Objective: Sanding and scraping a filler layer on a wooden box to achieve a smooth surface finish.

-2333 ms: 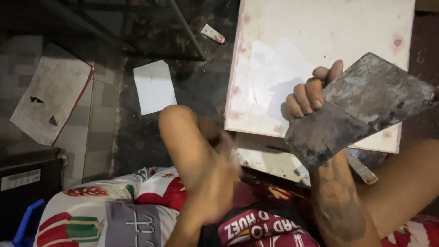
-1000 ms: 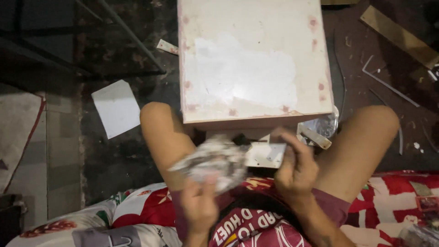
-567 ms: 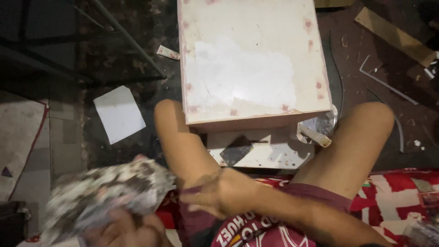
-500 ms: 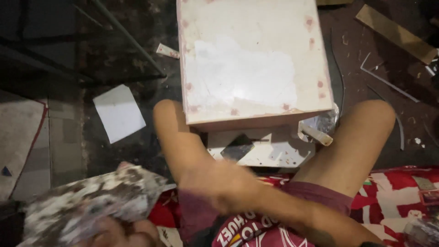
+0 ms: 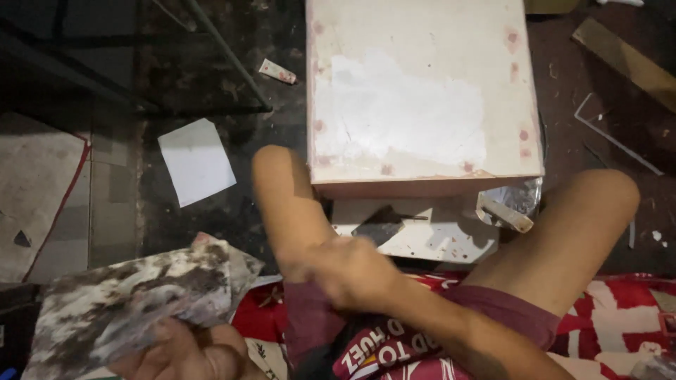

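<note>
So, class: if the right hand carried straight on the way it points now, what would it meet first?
The right hand points left across the lap, so probably the stained sheet held by the left hand; it is motion-blurred, so depth is uncertain.

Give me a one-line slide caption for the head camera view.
Seated person's left hand holds a smeared flat sheet; blurred right hand over thigh, pale board ahead.

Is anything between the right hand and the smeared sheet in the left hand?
Nothing visible. The right hand is over the left thigh, and the sheet lies just beside it in the left hand.
</note>
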